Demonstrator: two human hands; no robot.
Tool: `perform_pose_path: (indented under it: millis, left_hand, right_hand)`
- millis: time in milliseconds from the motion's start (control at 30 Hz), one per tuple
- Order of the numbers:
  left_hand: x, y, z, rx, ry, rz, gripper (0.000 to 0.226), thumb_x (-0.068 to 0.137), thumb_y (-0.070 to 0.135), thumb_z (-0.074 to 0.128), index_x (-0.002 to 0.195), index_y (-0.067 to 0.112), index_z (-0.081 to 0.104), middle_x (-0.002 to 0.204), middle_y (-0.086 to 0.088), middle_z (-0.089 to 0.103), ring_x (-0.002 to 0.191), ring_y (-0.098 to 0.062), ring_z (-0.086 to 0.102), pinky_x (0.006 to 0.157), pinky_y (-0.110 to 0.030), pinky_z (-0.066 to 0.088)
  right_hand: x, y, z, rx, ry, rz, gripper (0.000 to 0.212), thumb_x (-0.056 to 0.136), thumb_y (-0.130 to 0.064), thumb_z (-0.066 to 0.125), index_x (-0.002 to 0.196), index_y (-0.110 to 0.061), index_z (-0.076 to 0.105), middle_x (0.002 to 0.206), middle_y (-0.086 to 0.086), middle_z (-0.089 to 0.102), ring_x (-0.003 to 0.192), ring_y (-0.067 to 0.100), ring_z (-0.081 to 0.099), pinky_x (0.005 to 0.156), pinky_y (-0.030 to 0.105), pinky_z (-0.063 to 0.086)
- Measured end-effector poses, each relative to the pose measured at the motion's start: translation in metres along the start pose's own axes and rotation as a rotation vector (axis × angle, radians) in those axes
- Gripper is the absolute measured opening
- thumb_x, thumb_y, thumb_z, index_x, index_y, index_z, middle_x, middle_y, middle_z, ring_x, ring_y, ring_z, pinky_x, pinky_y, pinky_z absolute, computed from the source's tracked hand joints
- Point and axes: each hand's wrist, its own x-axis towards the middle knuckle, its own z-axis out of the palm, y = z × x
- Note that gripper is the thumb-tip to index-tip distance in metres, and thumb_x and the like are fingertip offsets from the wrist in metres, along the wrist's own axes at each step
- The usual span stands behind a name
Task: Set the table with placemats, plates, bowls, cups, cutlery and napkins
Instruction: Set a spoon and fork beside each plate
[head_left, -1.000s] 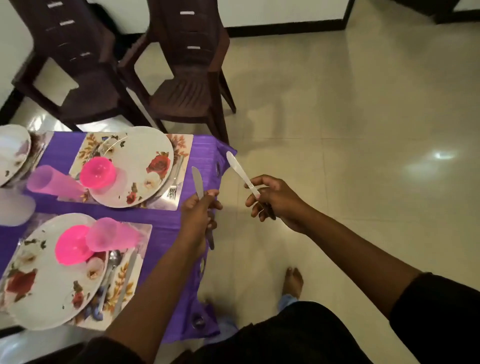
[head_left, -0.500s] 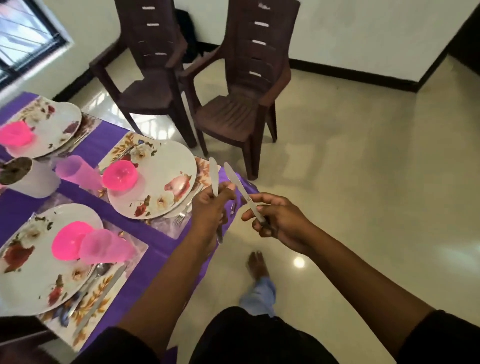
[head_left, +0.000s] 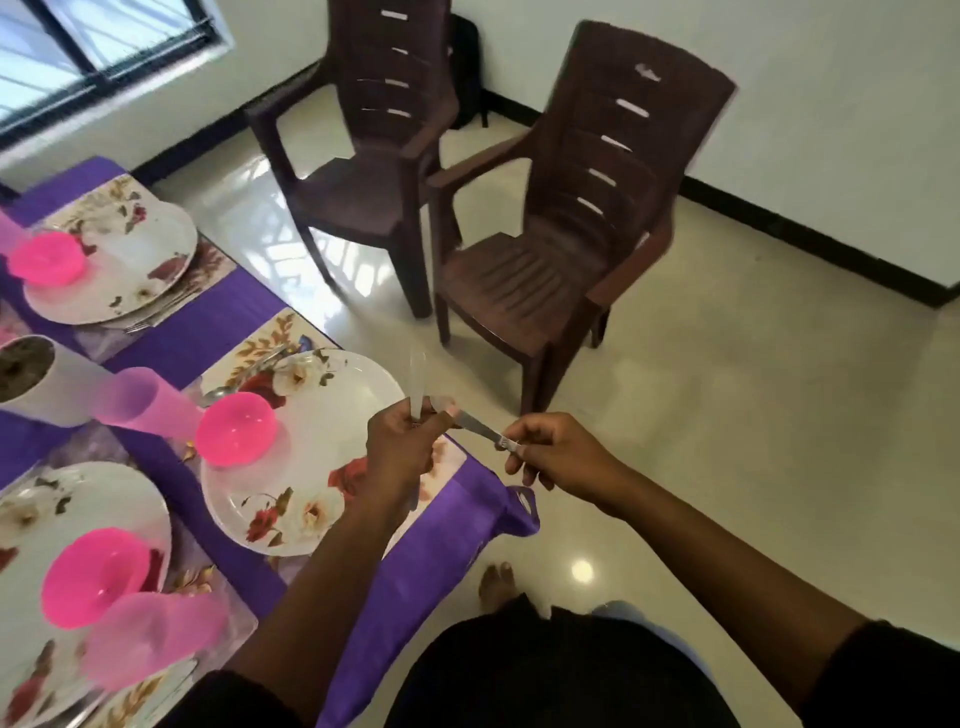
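Note:
My left hand (head_left: 400, 449) grips a steel table knife (head_left: 417, 379) upright, blade up, over the right edge of a floral plate (head_left: 332, 467). My right hand (head_left: 558, 457) pinches the handle of a second knife (head_left: 480, 428), whose blade points left and reaches my left hand's fingers. The plate lies on a floral placemat (head_left: 260, 348) on the purple tablecloth (head_left: 447, 525) and carries a pink bowl (head_left: 236, 428). A pink cup (head_left: 143, 402) stands to the bowl's left.
Two more place settings with floral plates (head_left: 130, 270) (head_left: 104, 509), pink bowls and a lying pink cup (head_left: 156, 642) fill the table's left side. A white pot (head_left: 36, 379) stands mid-table. Two brown plastic chairs (head_left: 374, 171) (head_left: 576, 234) stand on the tiled floor beyond the table's corner.
My view has swung left toward the table. My hands have come closer together over the plate's edge, and the right knife's blade now meets my left hand.

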Motion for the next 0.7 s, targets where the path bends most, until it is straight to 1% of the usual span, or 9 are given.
perform_pose_path:
  millis: [67,133,200,300,367,467,500,633,700]
  left_hand:
    - [0.014,0.008,-0.005,0.012,0.044,-0.002,0.009,0.096,0.029,0.074,0.091,0.022,0.076,0.077,0.001,0.074,0.066,-0.014,0.068,0.052,-0.018,0.049]
    - [0.028,0.013,-0.009,-0.014,0.089,-0.016,0.012,0.097,0.026,0.073,0.091,0.016,0.078,0.067,0.005,0.071,0.05,-0.004,0.06,0.049,-0.017,0.044]
    - [0.037,0.012,-0.01,-0.025,0.168,-0.036,0.014,0.096,0.023,0.073,0.092,0.012,0.08,0.061,0.007,0.07,0.042,-0.002,0.053,0.049,-0.02,0.04]
    - [0.05,0.008,-0.011,-0.143,0.368,-0.114,0.015,0.095,0.023,0.074,0.087,0.012,0.082,0.061,0.004,0.07,0.042,-0.006,0.043,0.051,-0.025,0.036]
    - [0.052,0.008,-0.01,-0.21,0.475,-0.168,0.015,0.094,0.024,0.074,0.086,0.014,0.082,0.06,0.006,0.068,0.047,-0.013,0.039,0.053,-0.029,0.035]
    - [0.05,0.011,0.003,-0.306,0.617,-0.19,0.026,0.102,0.028,0.065,0.095,0.007,0.078,0.081,-0.007,0.079,0.051,-0.02,0.035,0.052,-0.029,0.031]
    - [0.049,0.013,0.008,-0.349,0.68,-0.2,0.028,0.103,0.029,0.062,0.098,0.006,0.077,0.086,-0.011,0.08,0.051,-0.019,0.033,0.051,-0.027,0.029]
    - [0.053,0.022,0.024,-0.452,0.849,-0.212,0.029,0.106,0.029,0.059,0.102,0.004,0.073,0.09,-0.013,0.08,0.048,-0.016,0.031,0.048,-0.024,0.028]
    - [0.055,0.029,0.029,-0.485,0.94,-0.218,0.028,0.105,0.029,0.06,0.101,0.004,0.072,0.089,-0.013,0.08,0.048,-0.016,0.034,0.051,-0.027,0.031]
  right_hand:
    - [0.029,-0.012,-0.011,-0.023,-0.053,-0.017,0.02,0.1,-0.004,0.054,0.103,-0.011,0.073,0.082,0.006,0.076,0.067,0.017,0.066,0.055,0.024,0.048]
    - [0.061,-0.02,-0.019,-0.085,-0.119,-0.032,0.02,0.099,-0.002,0.055,0.101,-0.011,0.073,0.081,0.007,0.076,0.065,0.015,0.065,0.054,0.024,0.046]
    - [0.092,-0.029,-0.023,-0.155,-0.171,-0.071,0.021,0.098,0.0,0.054,0.099,-0.011,0.072,0.079,0.007,0.076,0.061,0.009,0.065,0.053,0.019,0.046]
    - [0.139,-0.049,-0.024,-0.218,-0.294,-0.151,0.02,0.096,0.004,0.056,0.096,-0.01,0.07,0.077,0.011,0.075,0.058,0.007,0.064,0.053,0.015,0.046]
    - [0.168,-0.058,-0.026,-0.285,-0.392,-0.228,0.017,0.091,0.002,0.063,0.093,-0.013,0.071,0.078,0.008,0.076,0.064,0.008,0.068,0.059,0.02,0.05]
    - [0.207,-0.074,-0.032,-0.424,-0.519,-0.358,0.012,0.087,-0.009,0.074,0.089,-0.021,0.075,0.082,-0.001,0.075,0.076,0.015,0.071,0.071,0.036,0.062]
    - [0.216,-0.081,-0.033,-0.475,-0.558,-0.414,0.012,0.086,-0.012,0.076,0.09,-0.023,0.077,0.082,-0.004,0.074,0.077,0.014,0.07,0.072,0.036,0.062]
    - [0.244,-0.106,-0.028,-0.605,-0.684,-0.59,0.009,0.086,-0.023,0.078,0.095,-0.026,0.077,0.084,-0.013,0.071,0.079,0.005,0.066,0.068,0.021,0.057]
    - [0.254,-0.117,-0.019,-0.67,-0.736,-0.708,0.007,0.085,-0.023,0.078,0.092,-0.024,0.076,0.082,-0.012,0.069,0.076,0.006,0.065,0.069,0.024,0.057]
